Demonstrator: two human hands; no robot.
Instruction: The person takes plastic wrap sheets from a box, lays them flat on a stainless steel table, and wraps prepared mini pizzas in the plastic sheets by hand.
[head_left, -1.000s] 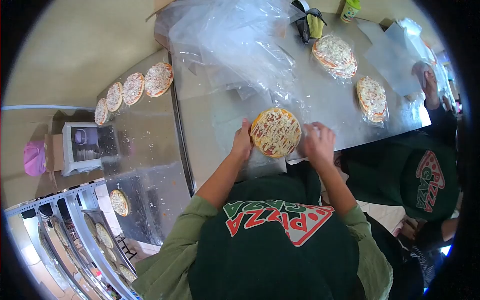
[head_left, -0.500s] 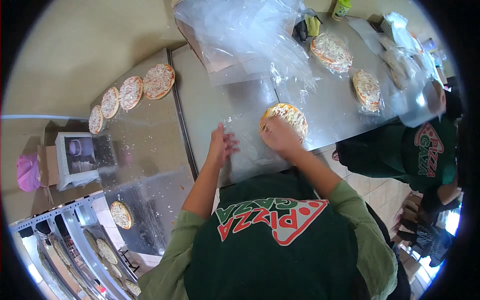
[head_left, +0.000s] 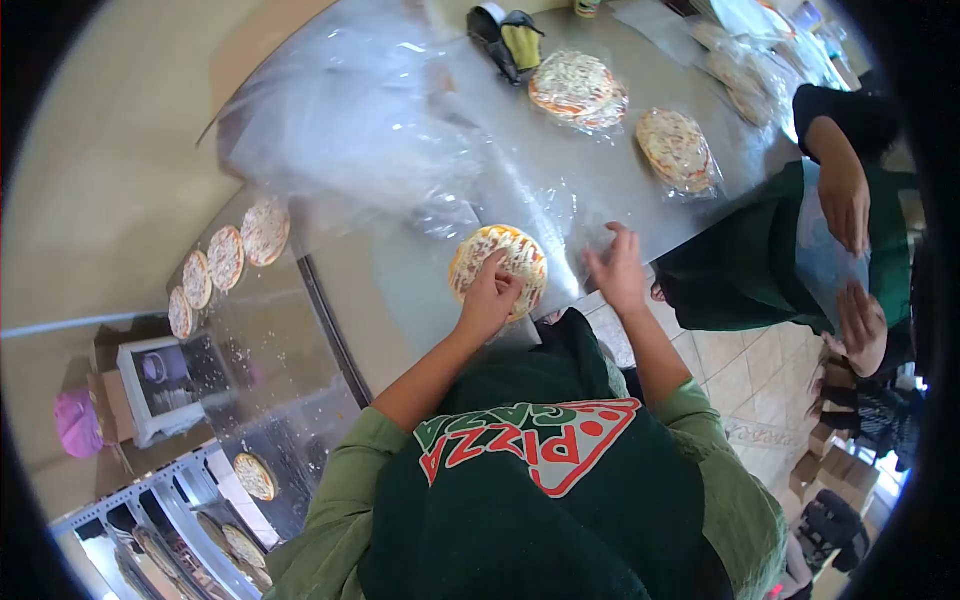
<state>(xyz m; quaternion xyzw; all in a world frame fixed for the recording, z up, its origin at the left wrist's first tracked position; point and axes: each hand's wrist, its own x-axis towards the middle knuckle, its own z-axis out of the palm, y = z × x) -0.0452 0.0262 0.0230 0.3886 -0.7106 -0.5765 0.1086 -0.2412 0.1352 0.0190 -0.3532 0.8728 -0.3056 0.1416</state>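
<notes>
A round pizza point(head_left: 522, 255) with shredded cheese and toppings lies on the metal table in front of me. My left hand point(head_left: 490, 298) rests over its near side, fingers loosely bent and apart, touching the topping. No separate item shows in that hand. Just right of the pizza, my right hand point(head_left: 620, 270) is raised near the table edge with its fingers spread and nothing visible in them. Beyond the pizza lies a large heap of clear plastic bags point(head_left: 350, 120).
Wrapped pizzas point(head_left: 578, 85) and another wrapped stack point(head_left: 677, 150) lie at the far right. Several unwrapped pizzas point(head_left: 226, 258) line the left table. A rack point(head_left: 180, 480) holds pizzas at lower left. At right, a co-worker's hands point(head_left: 848, 200) hold a clear bag.
My right hand has left the pizza and moved right, opening. My left hand has come onto the pizza. The view has turned, and the co-worker's hands have come into sight.
</notes>
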